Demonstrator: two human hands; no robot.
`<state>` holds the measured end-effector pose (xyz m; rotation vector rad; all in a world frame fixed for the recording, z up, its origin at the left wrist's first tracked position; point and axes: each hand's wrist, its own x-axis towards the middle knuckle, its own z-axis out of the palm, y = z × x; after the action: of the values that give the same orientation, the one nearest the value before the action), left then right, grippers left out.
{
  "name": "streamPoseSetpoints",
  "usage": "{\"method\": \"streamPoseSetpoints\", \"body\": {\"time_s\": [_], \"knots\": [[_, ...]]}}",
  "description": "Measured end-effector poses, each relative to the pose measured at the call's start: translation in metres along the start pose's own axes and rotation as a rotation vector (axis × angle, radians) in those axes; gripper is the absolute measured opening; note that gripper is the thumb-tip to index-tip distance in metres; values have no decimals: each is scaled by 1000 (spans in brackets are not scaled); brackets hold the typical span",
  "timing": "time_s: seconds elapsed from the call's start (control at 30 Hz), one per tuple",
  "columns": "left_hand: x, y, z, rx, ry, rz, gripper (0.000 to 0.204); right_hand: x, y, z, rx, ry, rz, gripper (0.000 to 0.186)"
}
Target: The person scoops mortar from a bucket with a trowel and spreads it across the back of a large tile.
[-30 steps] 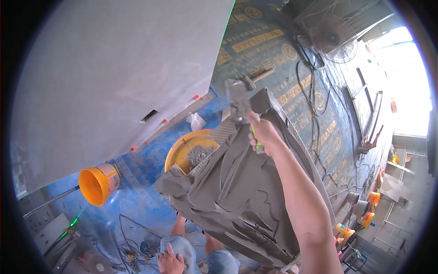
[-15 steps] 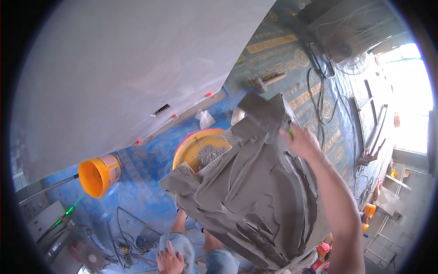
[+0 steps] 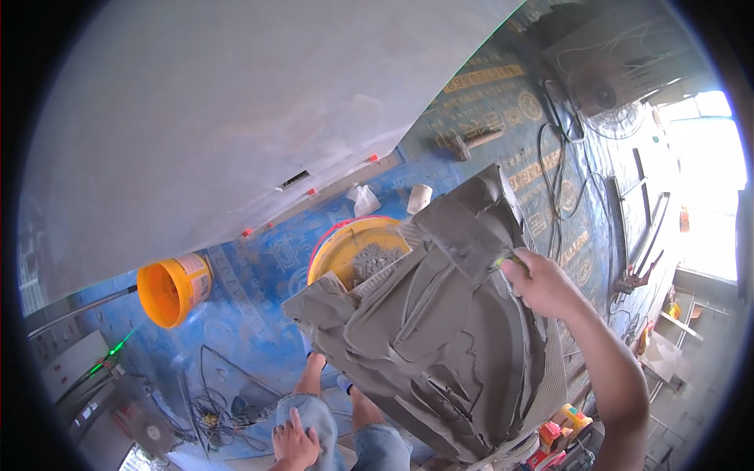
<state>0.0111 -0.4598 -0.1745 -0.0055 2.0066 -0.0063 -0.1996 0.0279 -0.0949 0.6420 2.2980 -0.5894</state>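
My right hand (image 3: 542,282) is closed around the green handle of a flat trowel (image 3: 465,245). The trowel's wide, mortar-smeared blade lies against the far part of a large tile (image 3: 554,375). Thick grey mortar (image 3: 416,337) covers the tile in ridges and folds, heaped at its far and left corners. The tile lies over a yellow tub (image 3: 326,255), hiding part of it. My left hand (image 3: 296,443) rests on my knee, its fingers apart and nothing in it.
An orange bucket (image 3: 169,292) lies tipped at the left, near tangled cables (image 3: 216,420). A hammer (image 3: 469,144) lies on the blue floor beyond the tile. Large pale tiles (image 3: 212,118) rise at upper left. A fan (image 3: 616,114) and black cable (image 3: 559,169) are at right.
The trowel has come back from the tile's far corner toward me, and its blade has turned. My right hand moved nearer with it. The left hand stays on the knee; the view has shifted slightly.
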Motion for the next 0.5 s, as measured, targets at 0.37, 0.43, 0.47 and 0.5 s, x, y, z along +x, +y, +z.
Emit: {"method": "streamPoseSetpoints", "body": {"time_s": [0.37, 0.43, 0.47, 0.5], "knots": [[2, 3, 4, 29, -16, -1, 74, 145, -11, 15, 39, 55, 152, 51], [5, 3, 6, 19, -35, 9, 75, 149, 11, 20, -67, 525, 81, 51], [5, 1, 8, 29, -10, 37, 75, 139, 22, 20, -25, 568, 114, 50], [-1, -5, 10, 40, 9, 32, 75, 123, 23, 31, 31, 587, 130, 49]]}}
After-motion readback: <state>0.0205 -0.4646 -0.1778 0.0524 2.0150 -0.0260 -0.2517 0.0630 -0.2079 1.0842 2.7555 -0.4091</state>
